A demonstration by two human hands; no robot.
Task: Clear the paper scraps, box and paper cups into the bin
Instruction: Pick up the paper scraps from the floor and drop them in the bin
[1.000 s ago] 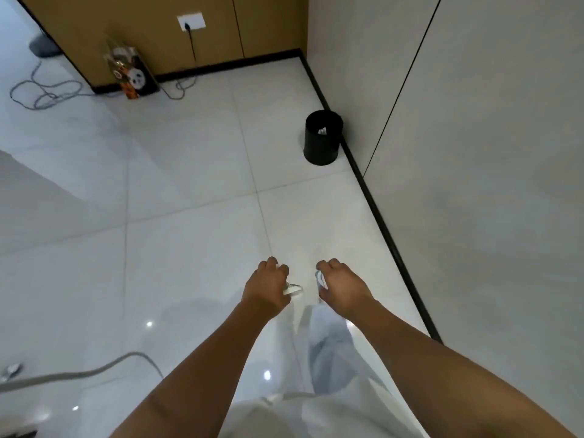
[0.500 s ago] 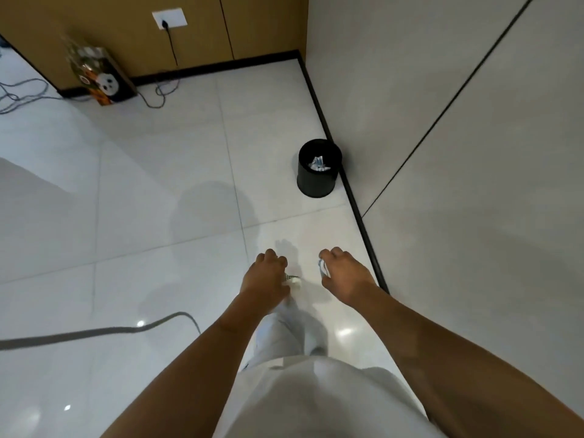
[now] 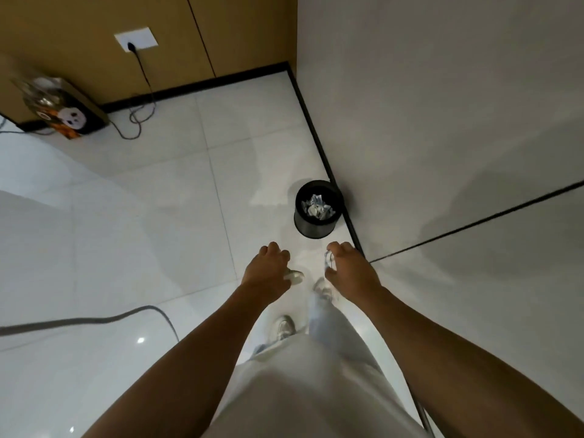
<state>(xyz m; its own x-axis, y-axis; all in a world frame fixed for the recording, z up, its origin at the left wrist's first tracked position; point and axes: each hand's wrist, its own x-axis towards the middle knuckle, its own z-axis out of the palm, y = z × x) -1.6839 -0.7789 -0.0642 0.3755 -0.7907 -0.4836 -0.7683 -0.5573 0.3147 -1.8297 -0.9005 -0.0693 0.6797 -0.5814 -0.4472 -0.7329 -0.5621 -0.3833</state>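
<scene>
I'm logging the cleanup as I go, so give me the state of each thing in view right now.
Bin: upright by the wall, open, crumpled paper inside.
Left hand: grips a pale item, too blurred to name.
Right hand: grips a pale item, also unclear.
Plug: in the wall socket.
Printed box: upright by the cabinet.

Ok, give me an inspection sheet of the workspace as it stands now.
Surface: glossy white tiled floor, with glare spots.
Job's things: black bin by the wall's skirting, crumpled paper inside; a small white item in each hand, too blurred to name.
Clutter: printed bag against the wooden panel.
Hands: left hand grips a white item; right hand grips another; both held short of the bin.
Cables: black cord from the socket to the floor; grey cable at left.
Surroundings: grey wall on the right, wooden panel behind.
</scene>
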